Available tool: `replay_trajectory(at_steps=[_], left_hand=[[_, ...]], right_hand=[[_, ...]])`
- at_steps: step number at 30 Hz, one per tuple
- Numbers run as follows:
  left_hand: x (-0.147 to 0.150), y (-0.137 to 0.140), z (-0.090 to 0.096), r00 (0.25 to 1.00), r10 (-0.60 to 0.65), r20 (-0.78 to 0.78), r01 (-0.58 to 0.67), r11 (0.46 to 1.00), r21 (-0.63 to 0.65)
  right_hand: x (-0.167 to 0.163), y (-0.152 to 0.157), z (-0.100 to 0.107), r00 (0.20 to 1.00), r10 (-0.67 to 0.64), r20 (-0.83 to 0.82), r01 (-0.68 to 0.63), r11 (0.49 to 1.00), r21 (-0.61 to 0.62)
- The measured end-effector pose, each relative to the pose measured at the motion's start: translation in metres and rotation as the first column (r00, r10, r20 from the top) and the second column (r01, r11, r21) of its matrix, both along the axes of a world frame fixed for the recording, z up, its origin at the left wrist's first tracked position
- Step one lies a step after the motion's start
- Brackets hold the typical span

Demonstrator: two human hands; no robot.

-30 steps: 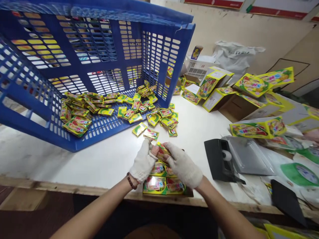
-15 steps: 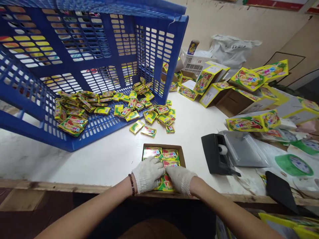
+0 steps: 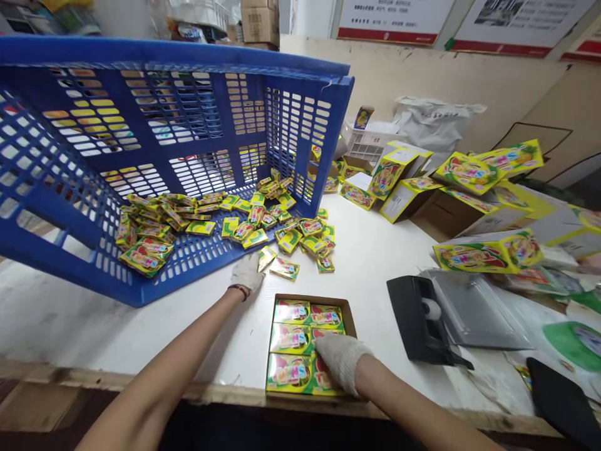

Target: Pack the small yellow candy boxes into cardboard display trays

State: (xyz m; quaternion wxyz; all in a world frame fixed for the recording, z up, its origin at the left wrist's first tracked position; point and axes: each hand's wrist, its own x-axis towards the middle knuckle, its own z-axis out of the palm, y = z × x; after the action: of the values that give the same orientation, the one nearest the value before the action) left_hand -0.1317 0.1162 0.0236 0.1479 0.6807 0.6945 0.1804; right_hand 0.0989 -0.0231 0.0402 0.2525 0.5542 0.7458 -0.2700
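Observation:
A shallow open carton (image 3: 354, 326) stands near the table's front edge, with small flat yellow-green fruit-printed boxes (image 3: 291, 338) laid in two columns inside. My gloved right hand (image 3: 342, 360) lies over the right column, fingers drawn together and tips bent down out of sight; what they grip, if anything, is hidden. Farther off, my gloved left hand (image 3: 246, 274) is at the left end of a small printed box (image 3: 267, 258) on the table. Its fingers are blurred and partly hidden. Beside that box lies another small box (image 3: 285, 269).
A large blue basket (image 3: 188, 275) lies on its side at left, more small boxes (image 3: 145, 254) spilling from it. At right stand a black tape dispenser (image 3: 417, 319), clear plastic sheets (image 3: 479, 313), yellow display cartons (image 3: 483, 254) and a green tape roll (image 3: 575, 338).
My left hand has left the carton and reached forward and left to the loose small boxes. My right hand has stayed at the carton. The view has tilted up.

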Motion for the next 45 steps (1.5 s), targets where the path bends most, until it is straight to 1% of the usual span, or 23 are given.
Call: replay_trajectory(at_steps=[2, 4, 5, 6, 8, 9, 10, 12, 13, 15, 16, 19, 21, 24, 27, 29, 33, 35, 38, 39, 40, 42, 45], left_hand=[[-0.005, 0.0, -0.001, 0.999, 0.013, 0.042, -0.012, 1.0, -0.014], [-0.006, -0.011, 0.005, 0.994, -0.011, 0.108, 0.012, 1.0, -0.008], [-0.004, -0.02, 0.011, 0.99, -0.035, 0.14, 0.035, 0.999, 0.0], [-0.001, -0.031, 0.019, 0.979, -0.08, 0.186, 0.08, 0.997, 0.012], [0.012, -0.057, 0.036, 0.91, -0.233, 0.343, 0.232, 0.972, 0.045], [0.02, -0.07, 0.044, 0.844, -0.32, 0.431, 0.324, 0.944, 0.067], [0.028, -0.082, 0.051, 0.768, -0.392, 0.506, 0.408, 0.909, 0.085], [0.041, -0.098, 0.059, 0.666, -0.469, 0.579, 0.513, 0.853, 0.101], [0.045, -0.1, 0.06, 0.682, -0.471, 0.56, 0.511, 0.854, 0.096], [0.047, -0.09, 0.055, 0.795, -0.437, 0.42, 0.448, 0.891, 0.08], [0.045, -0.079, 0.049, 0.854, -0.406, 0.326, 0.405, 0.911, 0.073], [0.037, -0.033, 0.027, 0.931, -0.352, 0.096, 0.351, 0.936, 0.023], [0.036, -0.006, 0.013, 0.923, -0.382, 0.04, 0.383, 0.923, -0.028], [0.041, 0.017, -0.002, 0.898, -0.439, -0.035, 0.434, 0.895, -0.102], [0.044, 0.021, -0.008, 0.906, -0.409, -0.109, 0.395, 0.909, -0.134], [0.04, 0.017, -0.007, 0.921, -0.361, -0.145, 0.343, 0.93, -0.136], [0.028, -0.005, 0.016, 0.954, -0.264, -0.144, 0.257, 0.964, -0.07], [0.031, -0.026, 0.034, 0.955, -0.281, -0.097, 0.282, 0.959, 0.001], [0.052, -0.062, 0.051, 0.876, -0.483, -0.018, 0.479, 0.862, 0.166], [0.061, -0.073, 0.053, 0.84, -0.543, -0.011, 0.532, 0.817, 0.222], [0.07, -0.083, 0.052, 0.818, -0.575, -0.008, 0.556, 0.787, 0.268], [0.086, -0.097, 0.045, 0.831, -0.556, -0.001, 0.527, 0.786, 0.323], [0.097, -0.108, 0.029, 0.882, -0.471, 0.01, 0.441, 0.834, 0.333]], right_hand=[[0.007, 0.004, 0.007, 0.996, 0.018, -0.082, -0.015, 0.999, 0.044], [0.014, 0.007, 0.019, 0.969, 0.077, -0.233, -0.018, 0.969, 0.246], [0.015, 0.01, 0.027, 0.944, 0.137, -0.301, -0.007, 0.919, 0.395], [0.015, 0.013, 0.035, 0.914, 0.213, -0.344, 0.009, 0.839, 0.544], [0.012, 0.02, 0.052, 0.86, 0.364, -0.358, 0.042, 0.649, 0.76], [0.01, 0.024, 0.059, 0.843, 0.414, -0.344, 0.038, 0.591, 0.806], [0.008, 0.028, 0.065, 0.835, 0.439, -0.333, 0.018, 0.583, 0.813], [0.009, 0.032, 0.072, 0.851, 0.406, -0.332, -0.045, 0.688, 0.725], [0.012, 0.032, 0.073, 0.875, 0.351, -0.333, -0.06, 0.761, 0.646], [0.021, 0.029, 0.069, 0.929, 0.203, -0.311, -0.037, 0.884, 0.467], [0.025, 0.027, 0.065, 0.95, 0.137, -0.282, -0.018, 0.922, 0.387], [0.032, 0.02, 0.049, 0.981, 0.071, -0.179, -0.032, 0.977, 0.212], [0.027, 0.018, 0.04, 0.985, 0.09, -0.148, -0.064, 0.983, 0.171], [0.015, 0.016, 0.032, 0.991, 0.126, -0.054, -0.111, 0.968, 0.225], [0.009, 0.014, 0.029, 0.994, 0.11, 0.024, -0.112, 0.945, 0.308], [0.011, 0.013, 0.025, 0.997, 0.064, -0.045, -0.047, 0.949, 0.311], [0.022, 0.022, 0.019, 0.983, 0.003, -0.181, 0.041, 0.97, 0.238], [0.027, 0.029, 0.024, 0.935, -0.099, -0.34, 0.193, 0.948, 0.254], [0.031, 0.039, 0.041, 0.677, -0.241, -0.695, 0.527, 0.818, 0.23], [0.033, 0.041, 0.048, 0.609, -0.244, -0.755, 0.575, 0.791, 0.208], [0.035, 0.042, 0.053, 0.588, -0.234, -0.774, 0.578, 0.791, 0.2], [0.041, 0.043, 0.06, 0.63, -0.232, -0.742, 0.552, 0.805, 0.217], [0.049, 0.038, 0.053, 0.742, -0.305, -0.597, 0.546, 0.792, 0.273]])
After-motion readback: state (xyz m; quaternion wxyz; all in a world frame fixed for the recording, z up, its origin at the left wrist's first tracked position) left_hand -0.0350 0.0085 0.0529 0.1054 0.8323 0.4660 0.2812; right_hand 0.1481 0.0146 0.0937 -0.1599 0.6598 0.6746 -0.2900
